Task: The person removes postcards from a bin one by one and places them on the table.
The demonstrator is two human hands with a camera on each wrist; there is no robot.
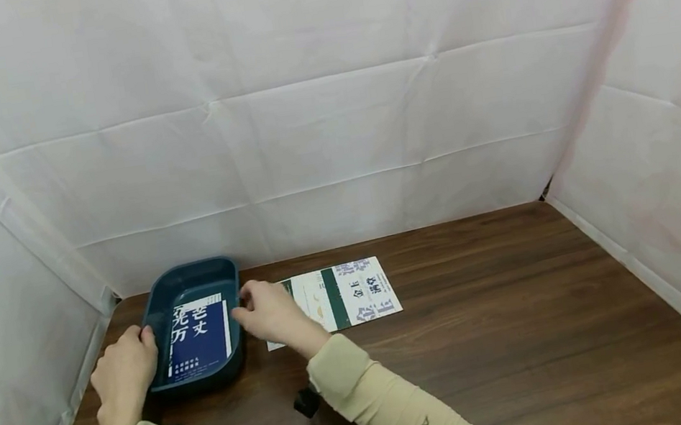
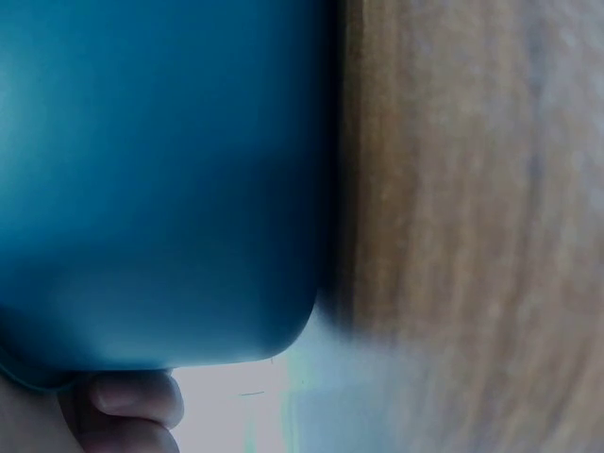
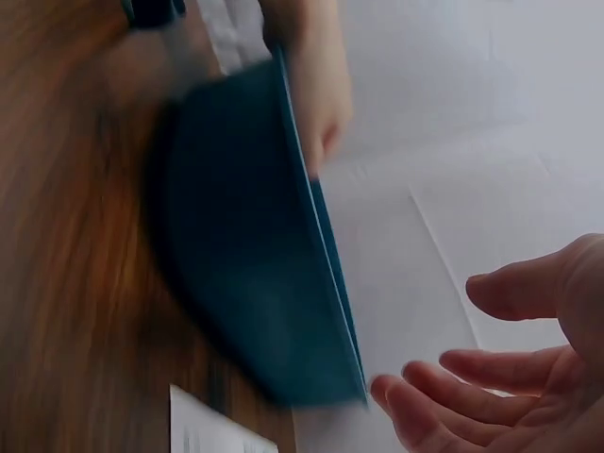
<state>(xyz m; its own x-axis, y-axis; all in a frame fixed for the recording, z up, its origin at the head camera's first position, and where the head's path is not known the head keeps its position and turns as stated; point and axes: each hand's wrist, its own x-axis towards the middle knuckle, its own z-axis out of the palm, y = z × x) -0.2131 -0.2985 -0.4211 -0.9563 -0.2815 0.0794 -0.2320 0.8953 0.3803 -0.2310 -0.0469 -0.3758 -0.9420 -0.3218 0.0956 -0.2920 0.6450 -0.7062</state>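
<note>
A dark teal plastic tray sits at the left of the table, and in it lies a blue card or booklet with white characters. My left hand grips the tray's left rim; the left wrist view catches curled fingers under the rim edge. By the opposite rim is my right hand. In the right wrist view its thumb and fingers are spread with nothing between them, and the fingertips are close to the tray's rim; whether they touch it I cannot tell.
White printed sheets or cards with green and purple patterns lie right of the tray, partly behind my right hand. The brown wooden table extends to the right. White cloth walls stand at the back and sides.
</note>
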